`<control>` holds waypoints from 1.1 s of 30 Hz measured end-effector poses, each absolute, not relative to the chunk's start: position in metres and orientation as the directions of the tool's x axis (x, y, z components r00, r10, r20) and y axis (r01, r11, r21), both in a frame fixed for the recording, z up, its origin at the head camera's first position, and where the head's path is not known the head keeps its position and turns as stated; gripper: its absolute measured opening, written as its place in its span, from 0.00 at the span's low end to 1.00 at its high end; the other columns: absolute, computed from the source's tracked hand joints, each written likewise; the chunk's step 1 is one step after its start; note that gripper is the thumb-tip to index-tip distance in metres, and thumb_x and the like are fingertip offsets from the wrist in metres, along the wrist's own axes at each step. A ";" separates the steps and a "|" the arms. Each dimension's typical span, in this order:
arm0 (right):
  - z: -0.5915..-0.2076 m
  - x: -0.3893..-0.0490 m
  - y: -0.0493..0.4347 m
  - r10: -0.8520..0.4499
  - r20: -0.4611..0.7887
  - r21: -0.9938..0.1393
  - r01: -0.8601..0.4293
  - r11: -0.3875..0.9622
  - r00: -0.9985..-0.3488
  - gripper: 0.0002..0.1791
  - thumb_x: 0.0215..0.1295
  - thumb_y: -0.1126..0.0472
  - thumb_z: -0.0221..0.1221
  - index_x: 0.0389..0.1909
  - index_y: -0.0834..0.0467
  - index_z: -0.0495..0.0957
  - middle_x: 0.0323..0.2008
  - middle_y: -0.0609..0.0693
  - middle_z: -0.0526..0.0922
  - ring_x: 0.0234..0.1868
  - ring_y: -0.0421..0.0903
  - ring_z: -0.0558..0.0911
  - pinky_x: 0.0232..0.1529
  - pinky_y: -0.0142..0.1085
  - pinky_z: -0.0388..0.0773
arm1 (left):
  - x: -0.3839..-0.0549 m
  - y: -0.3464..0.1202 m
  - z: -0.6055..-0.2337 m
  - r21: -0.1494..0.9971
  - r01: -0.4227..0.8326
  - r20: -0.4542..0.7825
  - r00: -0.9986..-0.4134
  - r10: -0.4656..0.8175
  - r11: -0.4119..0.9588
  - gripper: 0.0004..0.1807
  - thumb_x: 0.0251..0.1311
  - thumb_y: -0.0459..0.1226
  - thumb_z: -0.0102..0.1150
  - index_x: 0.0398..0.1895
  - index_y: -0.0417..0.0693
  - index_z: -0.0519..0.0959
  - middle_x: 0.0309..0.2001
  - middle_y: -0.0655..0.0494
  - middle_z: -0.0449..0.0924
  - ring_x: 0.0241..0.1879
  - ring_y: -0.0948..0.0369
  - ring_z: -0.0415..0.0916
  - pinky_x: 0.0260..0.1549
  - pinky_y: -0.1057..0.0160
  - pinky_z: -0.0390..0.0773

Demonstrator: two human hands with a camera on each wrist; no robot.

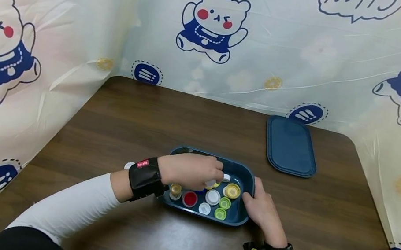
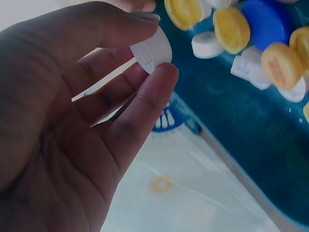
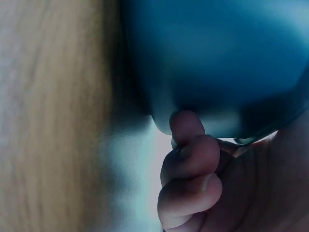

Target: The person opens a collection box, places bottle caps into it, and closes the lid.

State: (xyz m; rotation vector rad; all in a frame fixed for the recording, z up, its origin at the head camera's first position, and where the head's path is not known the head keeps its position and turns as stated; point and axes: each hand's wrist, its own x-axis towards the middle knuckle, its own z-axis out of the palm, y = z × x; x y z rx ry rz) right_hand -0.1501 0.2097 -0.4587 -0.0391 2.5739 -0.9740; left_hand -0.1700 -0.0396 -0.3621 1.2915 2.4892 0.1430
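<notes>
A dark blue tray point(image 1: 239, 214) holds several loose bottle caps. My left hand point(image 1: 192, 171) reaches over it from the left, covering part of its contents. In the left wrist view, thumb and fingertip pinch a white bottle cap point(image 2: 153, 50) above the tray. My right hand point(image 1: 263, 210) grips the tray's right end. The right wrist view has its curled fingers point(image 3: 189, 179) against the tray's outer side. Inside lie a red cap point(image 1: 189, 199), green caps point(image 1: 220, 213), white caps point(image 1: 212, 197), yellow caps point(image 1: 232, 191) and a blue cap point(image 2: 268, 21).
A dark blue lid point(image 1: 291, 146) lies flat at the back right of the brown wooden table point(image 1: 154, 112). One white cap point(image 1: 129, 165) rests on the table left of the tray, partly behind my left wrist. A printed curtain point(image 1: 273, 30) surrounds the table's back and sides.
</notes>
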 end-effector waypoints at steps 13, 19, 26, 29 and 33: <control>-0.460 -0.150 0.210 -0.149 -0.344 -0.641 0.116 0.759 -0.927 0.28 0.74 0.57 0.48 0.72 0.55 0.58 0.58 0.65 0.78 0.43 0.53 0.80 0.38 0.43 0.77 | -0.157 -0.017 -0.376 0.144 0.857 -0.328 -0.430 0.841 0.494 0.20 0.62 0.37 0.69 0.58 0.52 0.82 0.50 0.59 0.80 0.46 0.66 0.75 0.48 0.70 0.79; -0.461 -0.149 0.211 -0.155 -0.334 -0.644 0.105 0.758 -0.930 0.26 0.73 0.58 0.48 0.71 0.55 0.59 0.56 0.64 0.79 0.38 0.51 0.80 0.34 0.39 0.74 | -0.156 -0.013 -0.379 0.197 0.863 -0.368 -0.375 0.851 0.465 0.17 0.61 0.38 0.70 0.54 0.55 0.83 0.48 0.62 0.80 0.44 0.67 0.74 0.44 0.72 0.78; -0.460 -0.149 0.211 -0.162 -0.341 -0.648 0.107 0.754 -0.926 0.27 0.74 0.57 0.48 0.71 0.56 0.58 0.57 0.65 0.79 0.40 0.51 0.80 0.35 0.41 0.76 | -0.158 -0.012 -0.386 0.225 0.867 -0.394 -0.335 0.856 0.444 0.15 0.63 0.38 0.68 0.53 0.56 0.84 0.48 0.64 0.80 0.42 0.69 0.74 0.45 0.72 0.78; -0.460 -0.150 0.210 -0.159 -0.341 -0.645 0.108 0.756 -0.926 0.27 0.74 0.57 0.48 0.71 0.56 0.59 0.58 0.65 0.79 0.42 0.51 0.81 0.37 0.43 0.77 | -0.157 -0.011 -0.386 0.219 0.875 -0.399 -0.323 0.858 0.431 0.15 0.64 0.38 0.68 0.53 0.56 0.84 0.47 0.64 0.80 0.41 0.68 0.74 0.45 0.72 0.78; -0.460 -0.150 0.209 -0.159 -0.339 -0.647 0.107 0.755 -0.927 0.27 0.74 0.57 0.48 0.71 0.56 0.58 0.58 0.65 0.78 0.43 0.52 0.80 0.39 0.44 0.78 | -0.157 -0.010 -0.387 0.211 0.884 -0.394 -0.313 0.864 0.416 0.15 0.64 0.39 0.68 0.53 0.56 0.84 0.46 0.64 0.81 0.40 0.68 0.74 0.46 0.72 0.78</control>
